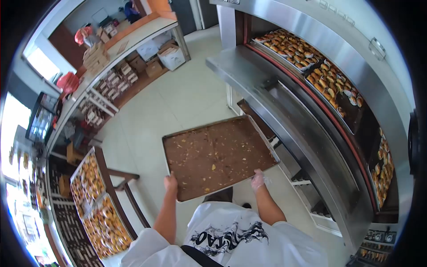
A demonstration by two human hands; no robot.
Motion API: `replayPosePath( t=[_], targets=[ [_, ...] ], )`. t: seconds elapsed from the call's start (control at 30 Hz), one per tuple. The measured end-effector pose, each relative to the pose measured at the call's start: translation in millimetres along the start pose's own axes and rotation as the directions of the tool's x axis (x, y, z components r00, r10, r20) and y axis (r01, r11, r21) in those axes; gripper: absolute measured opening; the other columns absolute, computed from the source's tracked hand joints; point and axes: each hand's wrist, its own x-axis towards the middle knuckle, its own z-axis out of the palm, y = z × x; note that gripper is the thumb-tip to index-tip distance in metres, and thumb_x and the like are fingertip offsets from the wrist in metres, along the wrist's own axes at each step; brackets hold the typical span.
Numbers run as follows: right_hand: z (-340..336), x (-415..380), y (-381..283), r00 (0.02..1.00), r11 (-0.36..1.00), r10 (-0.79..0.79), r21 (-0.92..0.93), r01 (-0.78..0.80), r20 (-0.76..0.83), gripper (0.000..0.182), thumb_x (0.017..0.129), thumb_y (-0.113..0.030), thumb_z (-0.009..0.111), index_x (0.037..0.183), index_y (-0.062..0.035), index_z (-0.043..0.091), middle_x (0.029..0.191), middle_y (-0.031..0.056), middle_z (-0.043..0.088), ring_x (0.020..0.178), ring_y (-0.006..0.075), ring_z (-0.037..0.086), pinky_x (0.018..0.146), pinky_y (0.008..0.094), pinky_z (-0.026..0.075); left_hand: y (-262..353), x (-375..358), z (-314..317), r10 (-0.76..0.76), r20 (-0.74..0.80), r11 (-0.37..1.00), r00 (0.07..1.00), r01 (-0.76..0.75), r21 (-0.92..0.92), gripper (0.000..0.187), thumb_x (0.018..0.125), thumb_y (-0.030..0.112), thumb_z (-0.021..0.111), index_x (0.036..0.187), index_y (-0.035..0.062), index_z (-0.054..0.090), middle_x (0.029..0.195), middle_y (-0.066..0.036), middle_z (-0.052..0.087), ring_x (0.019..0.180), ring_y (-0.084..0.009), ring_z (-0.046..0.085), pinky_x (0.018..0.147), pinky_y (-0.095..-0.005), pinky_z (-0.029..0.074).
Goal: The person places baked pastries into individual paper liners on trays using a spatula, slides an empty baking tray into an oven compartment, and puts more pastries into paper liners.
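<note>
A large rectangular baking tray (218,153) is held out level in front of me, its brown surface scattered with pale crumbs and flakes. My left hand (170,183) is closed around its near left edge. My right hand (257,180), which seems to wear a clear plastic glove, grips the near right edge. To the right, the open deck oven (311,147) holds trays of golden pastries (289,46), with more pastries (333,84) on a partly filled tray and others (383,169) at the near end.
At lower left, trays of baked pastries (100,204) rest on a dark stand (129,200). A long counter (129,40) with boxes beneath runs along the upper left. The oven's lowered door (284,115) juts out at my right. Pale tiled floor (173,93) lies ahead.
</note>
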Motion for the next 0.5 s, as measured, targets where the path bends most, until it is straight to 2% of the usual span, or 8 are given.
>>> replayPosePath(
  t=[0.07,0.1,0.2,0.3,0.37,0.4,0.43,0.5],
  targets=[
    [22.7,36.7,15.0,0.994,0.995,-0.097,-0.022,0.098,0.044,0.018,0.073,-0.016,0.053,0.091,-0.0122,0.055,0.092,0.0041,0.059,0.088,0.0202,0.056,0.08,0.0362,0.045,47.4,19.5,28.1,0.113,-0.082,0.993,0.99,-0.109,0.052,0.052,0.087,0.043,0.051,0.1,-0.0076,0.058,0.104,-0.029,0.059,0.098,-0.0423,0.056,0.084,-0.0472,0.043],
    [26.2,49.1,18.9,0.988,0.989,-0.141,-0.044,0.143,0.059,0.019,0.074,-0.017,0.053,0.092,-0.0125,0.055,0.092,0.0041,0.059,0.087,0.0202,0.056,0.08,0.0364,0.045,64.6,27.9,37.1,0.086,-0.049,0.995,0.995,-0.083,0.061,0.052,0.088,0.043,0.05,0.1,-0.0074,0.058,0.104,-0.029,0.058,0.098,-0.0423,0.056,0.084,-0.0473,0.043],
    [46.6,92.5,21.0,0.999,0.993,-0.012,-0.118,0.007,-0.044,0.029,0.075,-0.023,0.056,0.102,-0.0123,0.054,0.1,0.0042,0.058,0.093,0.0213,0.053,0.084,0.0372,0.042,110.4,61.6,77.7,0.022,0.004,0.997,1.0,-0.022,0.073,0.053,0.088,0.043,0.049,0.102,-0.0071,0.058,0.104,-0.029,0.058,0.098,-0.042,0.057,0.084,-0.0473,0.044],
    [124.7,69.3,-5.8,0.999,0.979,0.009,-0.203,-0.019,-0.053,0.042,0.076,-0.031,0.057,0.113,-0.0115,0.05,0.109,0.0034,0.054,0.101,0.0213,0.05,0.088,0.0382,0.039,127.9,73.8,127.1,-0.022,0.003,0.997,1.0,0.022,0.072,0.056,0.088,0.045,0.048,0.106,-0.0074,0.056,0.106,-0.029,0.058,0.1,-0.0413,0.056,0.085,-0.0467,0.044],
    [127.8,77.4,0.7,0.966,0.933,0.165,-0.286,-0.218,-0.199,0.05,0.077,-0.034,0.057,0.119,-0.0099,0.046,0.114,0.0038,0.052,0.104,0.0209,0.048,0.087,0.0395,0.038,137.5,66.0,152.5,-0.099,0.048,0.995,0.994,0.097,0.034,0.058,0.089,0.046,0.046,0.11,-0.0073,0.054,0.11,-0.028,0.056,0.105,-0.041,0.054,0.089,-0.0461,0.043],
    [129.4,86.5,-2.2,0.935,0.893,0.229,-0.323,-0.313,-0.272,0.053,0.077,-0.036,0.057,0.122,-0.0091,0.044,0.117,0.0039,0.05,0.106,0.0207,0.047,0.087,0.0402,0.038,137.4,64.5,162.3,-0.108,0.066,0.994,0.992,0.106,0.028,0.057,0.088,0.045,0.048,0.109,-0.0072,0.054,0.108,-0.028,0.057,0.103,-0.0418,0.054,0.088,-0.0462,0.043],
    [108.3,111.0,12.5,0.824,0.821,0.178,-0.381,-0.425,-0.537,0.043,0.078,-0.034,0.058,0.111,-0.0074,0.052,0.104,0.0043,0.055,0.095,0.0191,0.051,0.081,0.0403,0.04,130.5,63.3,176.4,-0.118,0.085,0.993,0.989,0.117,0.016,0.056,0.088,0.044,0.049,0.108,-0.0071,0.054,0.107,-0.029,0.057,0.101,-0.0427,0.055,0.087,-0.0462,0.043],
    [37.9,145.6,39.6,0.954,0.611,-0.005,-0.756,-0.235,-0.301,0.04,0.079,-0.035,0.057,0.105,-0.0051,0.054,0.099,0.0061,0.058,0.094,0.0202,0.052,0.08,0.0367,0.042,119.1,58.3,192.6,-0.113,0.11,0.994,0.988,0.111,0.02,0.055,0.087,0.043,0.051,0.111,-0.0063,0.051,0.108,-0.03,0.056,0.101,-0.0439,0.054,0.088,-0.046,0.042]
  ],
)
